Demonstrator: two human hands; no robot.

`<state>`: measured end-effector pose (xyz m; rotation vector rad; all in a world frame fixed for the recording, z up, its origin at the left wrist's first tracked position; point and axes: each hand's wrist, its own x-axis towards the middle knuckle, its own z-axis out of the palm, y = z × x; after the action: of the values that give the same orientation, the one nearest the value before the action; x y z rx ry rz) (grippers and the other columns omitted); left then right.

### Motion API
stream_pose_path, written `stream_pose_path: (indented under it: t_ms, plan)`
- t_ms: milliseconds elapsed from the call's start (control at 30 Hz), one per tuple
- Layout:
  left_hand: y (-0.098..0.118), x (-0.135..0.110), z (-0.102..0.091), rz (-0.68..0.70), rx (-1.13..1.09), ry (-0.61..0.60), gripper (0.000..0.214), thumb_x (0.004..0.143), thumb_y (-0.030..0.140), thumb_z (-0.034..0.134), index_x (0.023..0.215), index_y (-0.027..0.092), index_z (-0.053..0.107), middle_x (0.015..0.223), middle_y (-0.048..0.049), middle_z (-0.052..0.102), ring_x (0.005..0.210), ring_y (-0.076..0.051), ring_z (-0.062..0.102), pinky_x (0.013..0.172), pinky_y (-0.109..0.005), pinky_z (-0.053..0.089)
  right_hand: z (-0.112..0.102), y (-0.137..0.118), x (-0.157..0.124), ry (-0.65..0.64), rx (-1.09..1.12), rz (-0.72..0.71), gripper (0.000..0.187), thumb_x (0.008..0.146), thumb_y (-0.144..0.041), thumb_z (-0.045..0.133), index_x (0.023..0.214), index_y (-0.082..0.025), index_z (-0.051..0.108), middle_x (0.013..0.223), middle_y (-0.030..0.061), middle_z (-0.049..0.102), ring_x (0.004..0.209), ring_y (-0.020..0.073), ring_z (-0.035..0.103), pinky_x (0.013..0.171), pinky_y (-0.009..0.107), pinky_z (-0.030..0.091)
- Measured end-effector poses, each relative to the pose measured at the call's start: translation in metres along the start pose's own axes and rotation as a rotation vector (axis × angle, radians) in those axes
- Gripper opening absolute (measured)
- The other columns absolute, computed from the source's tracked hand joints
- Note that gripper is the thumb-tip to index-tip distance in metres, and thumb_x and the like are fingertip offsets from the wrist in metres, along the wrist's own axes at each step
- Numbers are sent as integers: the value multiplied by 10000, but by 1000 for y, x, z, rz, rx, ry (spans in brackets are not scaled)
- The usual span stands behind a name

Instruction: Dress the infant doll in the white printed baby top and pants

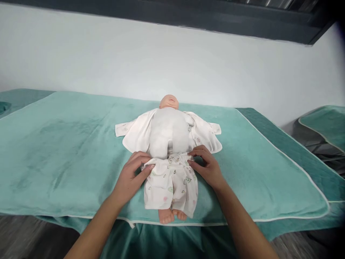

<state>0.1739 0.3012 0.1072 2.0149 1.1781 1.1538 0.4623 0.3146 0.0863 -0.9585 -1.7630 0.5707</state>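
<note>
A baby doll (pixel 169 102) lies on its back, head at the far side and bare feet toward me. Its white cloth torso (pixel 168 127) shows between the spread halves of an open white jacket (pixel 140 130). White patterned trousers (pixel 172 180) cover its legs, with the waistband at the lower torso. My left hand (pixel 133 174) pinches the waistband at its left side between thumb and fingers. At the right side of the same waistband, my right hand (pixel 206 166) grips the fabric in the same way.
A green padded cover (pixel 81 154) with white piping spreads under the doll. Behind it stands a white wall (pixel 161 61) with a dark frame (pixel 172 14) above. Another green-covered surface (pixel 326 124) is at the right edge.
</note>
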Motion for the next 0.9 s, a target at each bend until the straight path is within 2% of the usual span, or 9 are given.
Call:
stream_pose_path:
  t_ms: [100, 167, 233, 333, 433, 533, 633, 767, 900]
  plan:
    - [7, 4, 4, -179, -120, 42, 331, 965, 421, 489, 768, 216, 658, 815, -32, 640, 796, -183, 572, 743, -327, 462, -2, 1, 2, -43, 8, 34, 134, 860, -249, 708, 987, -263, 667, 1020, 50, 589, 970, 201, 584, 886, 379, 462]
    - [11, 7, 6, -354, -215, 104, 374, 969, 474, 457, 804, 221, 677, 763, -23, 631, 695, -169, 548, 627, -306, 440, -3, 2, 2, -61, 14, 29, 83, 858, -256, 709, 910, -256, 644, 985, 47, 611, 965, 208, 589, 890, 389, 462]
    - [15, 10, 6, -417, -219, 104, 317, 941, 483, 517, 892, 239, 715, 805, -20, 656, 701, -167, 564, 598, -290, 434, -2, 2, 1, -46, 12, 7, 86, 866, -250, 695, 856, -255, 609, 923, 35, 627, 931, 207, 590, 872, 389, 463]
    - [23, 13, 4, -259, -57, -89, 225, 873, 461, 643, 953, 280, 749, 870, -14, 658, 733, -160, 582, 624, -276, 448, 2, 5, -4, 55, 16, 21, 88, 901, -242, 639, 855, -258, 565, 897, 27, 622, 888, 199, 589, 841, 382, 465]
    - [32, 16, 2, -90, 145, -261, 236, 884, 475, 627, 1005, 312, 746, 864, -4, 626, 677, -138, 562, 606, -275, 436, 6, 10, -8, 148, 61, 66, 84, 926, -265, 591, 873, -258, 527, 913, 31, 611, 880, 196, 592, 836, 382, 470]
    - [39, 19, 5, 51, 326, -336, 233, 919, 463, 583, 1020, 310, 726, 890, -9, 633, 773, -162, 597, 677, -301, 446, 10, 12, -3, 199, 112, 92, 86, 927, -286, 576, 887, -258, 506, 914, 25, 594, 862, 185, 572, 814, 363, 464]
    - [44, 24, 12, 156, 429, -322, 228, 903, 429, 619, 1074, 300, 696, 944, -25, 662, 919, -216, 599, 781, -359, 447, 14, 9, 11, 263, 169, 118, 86, 913, -299, 587, 891, -254, 517, 878, 10, 563, 819, 168, 534, 758, 328, 447]
    - [51, 32, 20, 132, 419, -311, 184, 897, 381, 621, 1035, 273, 675, 916, -32, 682, 920, -234, 583, 773, -379, 444, 23, -1, 35, 343, 332, 195, 102, 919, -330, 575, 891, -259, 507, 709, -40, 452, 596, 122, 399, 556, 270, 346]
    - [49, 40, 16, -6, 336, -273, 178, 918, 398, 558, 912, 257, 666, 833, -12, 668, 777, -191, 575, 686, -330, 436, 28, -1, 44, 347, 383, 292, 181, 890, -378, 610, 860, -265, 472, 610, -75, 353, 516, 107, 289, 490, 253, 253]
